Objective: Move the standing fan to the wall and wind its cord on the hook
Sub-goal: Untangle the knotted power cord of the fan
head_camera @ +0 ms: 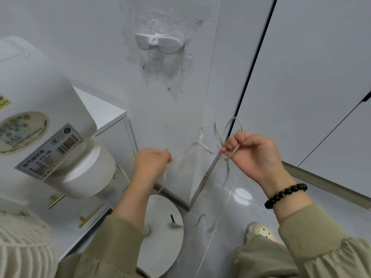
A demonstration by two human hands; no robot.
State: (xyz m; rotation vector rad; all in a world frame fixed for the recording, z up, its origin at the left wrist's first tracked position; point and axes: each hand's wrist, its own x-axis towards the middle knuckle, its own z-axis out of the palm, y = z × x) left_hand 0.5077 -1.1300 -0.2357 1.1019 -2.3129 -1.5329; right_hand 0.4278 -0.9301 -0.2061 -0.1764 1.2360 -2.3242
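a: what's closest?

b: olive sleeves (112,243) at the bottom edge, and the white head of the standing fan (40,109) hard on the left, tilted, with a barcode label on its back.

a: and the hands?

b: both are raised between the fan and the wall corner. the left hand (152,163) is curled, knuckles up, pinching a strand of the thin grey cord (235,117) that drops from it toward the floor. the right hand (255,155), with a black bead bracelet (285,194) on its wrist, has its fingers closed round gathered turns of the same cord; one loop stands up above the fist and a loose end hangs below it.

a: where does the fan stand?

b: its round white base (160,233) sits on the grey tiled floor (216,207) just beside the wall, next to a white drawer cabinet (112,125) with brass handles. cord trails on the tiles beside the base. a pale shoe (259,231) shows to the right.

a: farther off?

b: the white hook (159,42) is fixed high on the scuffed wall (80,47), well above both hands, apart from the cord. white cupboard doors (311,77) fill the right side.
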